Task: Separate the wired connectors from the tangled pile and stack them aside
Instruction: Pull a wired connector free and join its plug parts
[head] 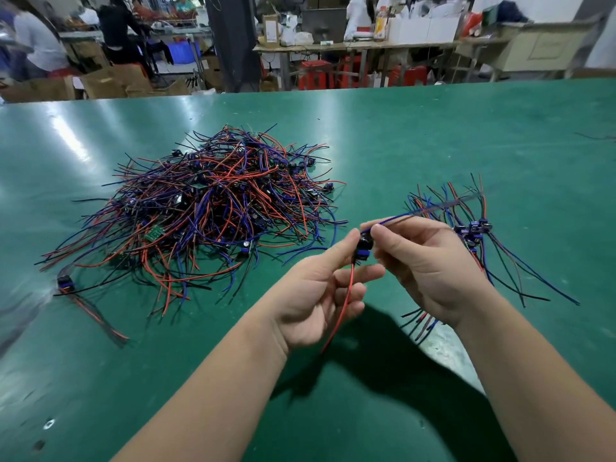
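Note:
A big tangled pile (pixel 213 208) of red, blue and black wired connectors lies on the green table (pixel 433 135), left of centre. To the right lies a smaller sorted stack (pixel 473 228) of connectors with their wires fanned out. Between them, above the table, my left hand (pixel 316 295) and my right hand (pixel 423 261) both pinch one wired connector (pixel 363 250). Its blue wire runs up to the right over the stack and looks blurred. Its red wire hangs down past my left palm.
One loose connector (pixel 65 283) with red and black wires lies alone at the table's left edge. Beyond the table's far edge stand cardboard boxes (pixel 110 81), red stools (pixel 316 75), workbenches and several people.

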